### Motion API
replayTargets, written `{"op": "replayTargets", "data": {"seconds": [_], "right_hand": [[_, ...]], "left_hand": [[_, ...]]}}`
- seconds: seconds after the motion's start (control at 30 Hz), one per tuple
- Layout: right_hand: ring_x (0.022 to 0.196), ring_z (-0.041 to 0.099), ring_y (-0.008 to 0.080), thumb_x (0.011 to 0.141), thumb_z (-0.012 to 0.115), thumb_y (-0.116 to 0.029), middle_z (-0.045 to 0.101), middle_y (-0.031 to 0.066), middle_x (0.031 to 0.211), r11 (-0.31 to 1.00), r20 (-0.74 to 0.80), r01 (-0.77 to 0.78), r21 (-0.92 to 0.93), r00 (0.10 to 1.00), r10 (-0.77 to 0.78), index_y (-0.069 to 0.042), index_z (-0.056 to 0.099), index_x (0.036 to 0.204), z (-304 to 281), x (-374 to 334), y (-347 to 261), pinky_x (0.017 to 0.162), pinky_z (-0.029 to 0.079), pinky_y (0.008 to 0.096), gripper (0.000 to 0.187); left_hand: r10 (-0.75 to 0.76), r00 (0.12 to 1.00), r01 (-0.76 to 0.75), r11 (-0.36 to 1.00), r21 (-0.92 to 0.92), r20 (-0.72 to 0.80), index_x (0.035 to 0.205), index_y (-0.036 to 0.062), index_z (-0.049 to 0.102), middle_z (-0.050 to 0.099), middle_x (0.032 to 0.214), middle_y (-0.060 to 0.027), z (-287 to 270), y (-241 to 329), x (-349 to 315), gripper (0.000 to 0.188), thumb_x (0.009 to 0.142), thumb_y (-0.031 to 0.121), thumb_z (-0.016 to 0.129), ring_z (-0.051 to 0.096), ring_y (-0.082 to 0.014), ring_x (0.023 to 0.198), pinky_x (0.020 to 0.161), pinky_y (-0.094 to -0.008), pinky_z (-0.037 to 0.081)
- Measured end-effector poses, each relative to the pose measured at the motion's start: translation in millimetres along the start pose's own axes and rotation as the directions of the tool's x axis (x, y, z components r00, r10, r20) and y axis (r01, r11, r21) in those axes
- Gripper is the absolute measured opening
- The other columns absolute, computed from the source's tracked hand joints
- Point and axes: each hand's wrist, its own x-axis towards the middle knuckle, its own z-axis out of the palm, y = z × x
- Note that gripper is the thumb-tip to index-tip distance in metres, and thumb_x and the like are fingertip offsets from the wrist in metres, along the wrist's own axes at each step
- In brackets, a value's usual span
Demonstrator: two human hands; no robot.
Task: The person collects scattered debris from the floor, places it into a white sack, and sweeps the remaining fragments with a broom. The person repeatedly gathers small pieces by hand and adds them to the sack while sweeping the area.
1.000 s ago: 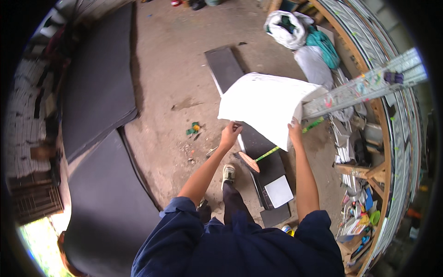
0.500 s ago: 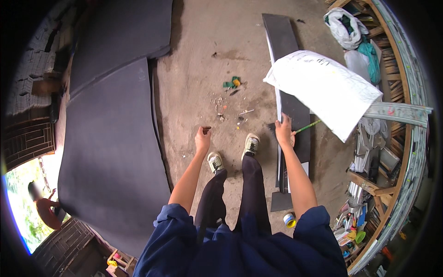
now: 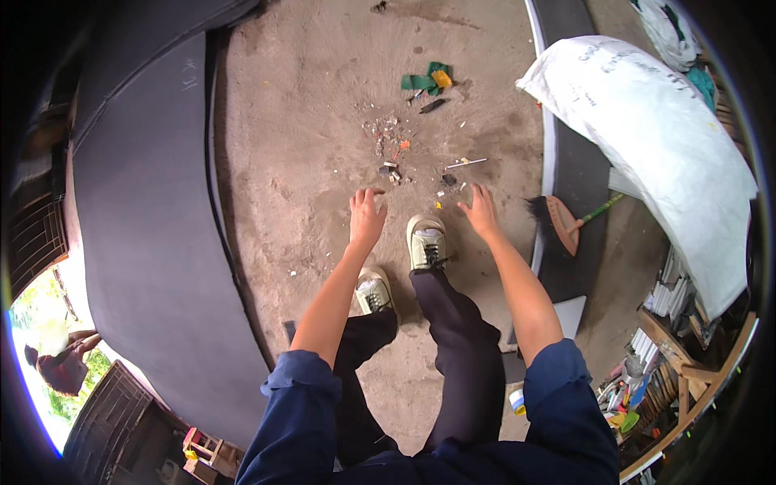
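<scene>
My left hand (image 3: 368, 220) hangs over the concrete floor (image 3: 283, 97) with fingers bent but apart, holding nothing. To its right, my right hand (image 3: 482, 212) is empty too, its fingers spread. Just beyond both hands lies a scattered pile of debris (image 3: 390, 133), with a thin pale stick (image 3: 466, 163) and dark scraps. Farther off are a green cloth scrap (image 3: 418, 82) with a yellow piece and a black scrap (image 3: 433, 106). Right of my right hand rests a broom (image 3: 563, 225) with black bristles and a green handle, over a long dark strip; a white sack hides its handle's end.
A large black sheet (image 3: 145, 210) covers the left side. The white sack (image 3: 638, 121) bulges at the right, over the dark strip (image 3: 578, 137). A wooden rack (image 3: 675, 352) crammed with odds and ends curves along the right. Another person (image 3: 63, 368) is outside at far left.
My right hand has left the broom and moved left, its fingers now spread. My view has shifted forward and to the left, and one foot has stepped ahead.
</scene>
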Motion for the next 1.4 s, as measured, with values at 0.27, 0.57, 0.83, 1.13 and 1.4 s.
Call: {"op": "replayTargets", "data": {"seconds": [0.27, 0.57, 0.83, 1.13, 1.4], "right_hand": [[0.123, 0.021, 0.0333, 0.068, 0.061, -0.042, 0.025, 0.0113, 0.132, 0.935, -0.143, 0.222, -0.278, 0.953, -0.268, -0.008, 0.026, 0.129, 82.0, 56.1, 33.9, 0.099, 0.021, 0.0483, 0.079], [0.088, 0.050, 0.0247, 0.065, 0.058, 0.000, 0.052, 0.0072, 0.094, 0.846, -0.341, 0.499, -0.189, 0.775, -0.533, -0.004, 0.057, 0.088, 90.7, 68.8, 40.1, 0.076, 0.045, 0.0342, 0.024], [0.085, 0.051, 0.0317, 0.067, 0.054, 0.007, 0.052, 0.0113, 0.093, 0.877, -0.410, 0.480, 0.026, 0.805, -0.428, -0.007, 0.055, 0.091, 77.2, 112.3, 34.1, 0.077, 0.044, 0.0398, 0.027], [0.085, 0.051, 0.0282, 0.073, 0.059, -0.008, 0.058, 0.0083, 0.087, 0.922, -0.619, 0.363, 0.133, 0.757, -0.209, -0.006, 0.056, 0.085, 22.9, 308.8, -17.5, 0.073, 0.041, 0.0383, 0.012], [0.127, 0.015, 0.0319, 0.077, 0.042, -0.056, 0.021, 0.0063, 0.137, 0.772, -0.148, 0.551, -0.315, 0.775, -0.614, -0.023, 0.027, 0.131, 70.8, 282.4, -17.5, 0.100, 0.010, 0.0568, 0.065]], "left_hand": [[0.294, 0.956, -0.288, 0.930, 0.227, 0.005, 0.119, 0.0198, 0.042, 0.040, 0.114, -0.0044, 86.5, -61.7, 72.4, 0.056, 0.068, 0.010, 0.064, 0.039, -0.0287, 0.104, 0.087, -0.0390, 0.038], [0.394, 0.915, -0.386, 0.918, 0.092, -0.092, 0.088, 0.0122, 0.058, 0.052, 0.091, -0.0041, 99.0, -78.0, 94.3, 0.022, 0.067, 0.008, 0.064, 0.050, -0.0246, 0.086, 0.076, -0.0345, 0.044], [0.290, 0.913, -0.321, 0.945, -0.066, -0.288, 0.083, 0.0068, 0.062, 0.056, 0.081, -0.0074, 85.2, -74.3, 125.0, 0.018, 0.066, 0.011, 0.067, 0.057, -0.0226, 0.072, 0.066, -0.0320, 0.047], [-0.004, 0.947, -0.087, 0.959, -0.269, -0.322, 0.084, 0.0072, 0.063, 0.057, 0.082, -0.0082, 62.4, -39.8, 196.2, 0.020, 0.066, 0.013, 0.068, 0.057, -0.0199, 0.074, 0.067, -0.0293, 0.046], [-0.014, 0.935, -0.088, 0.959, -0.269, -0.356, 0.084, 0.0063, 0.063, 0.057, 0.082, -0.0076, 73.5, -68.5, 194.6, 0.021, 0.066, 0.014, 0.069, 0.057, -0.0183, 0.071, 0.065, -0.0285, 0.045]]}}
